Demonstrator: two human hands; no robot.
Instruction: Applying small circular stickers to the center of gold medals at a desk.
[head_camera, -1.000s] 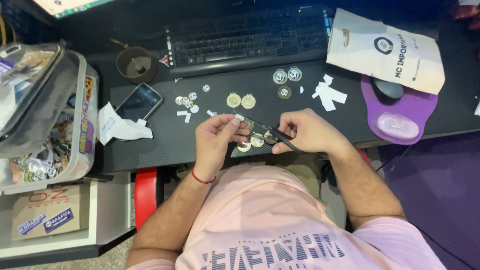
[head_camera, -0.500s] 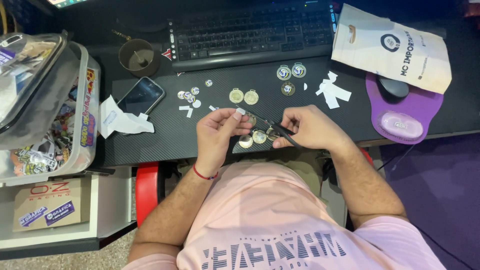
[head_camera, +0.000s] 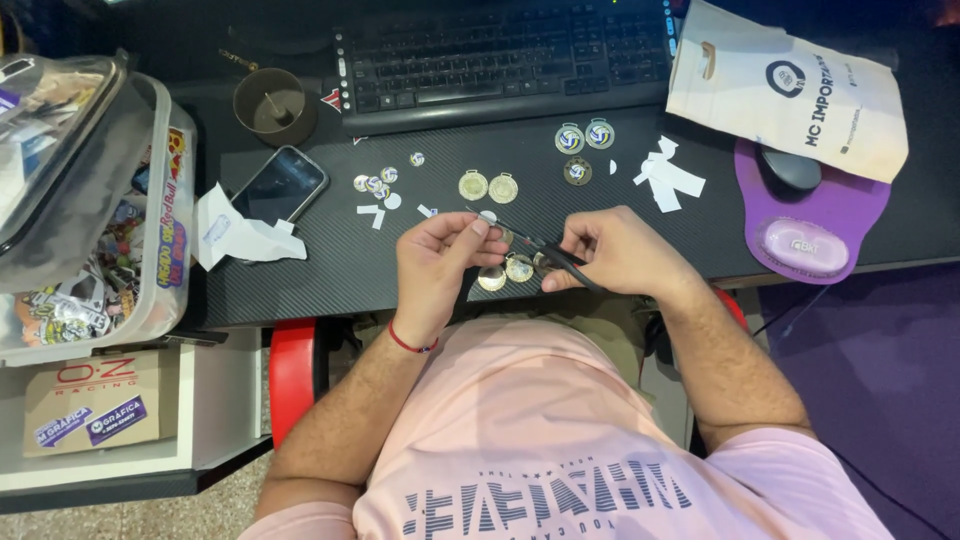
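A clear plastic storage box of stickers sits at the desk's nine o'clock edge, beside a dark cup, a smartphone and crumpled white paper. At centre, the left hand pinches a small white sticker; the right hand is closed on black tweezers. Three medals lie beneath the hands, two gold ones above, three more toward one o'clock. A white bag overlaps the purple mouse pad.
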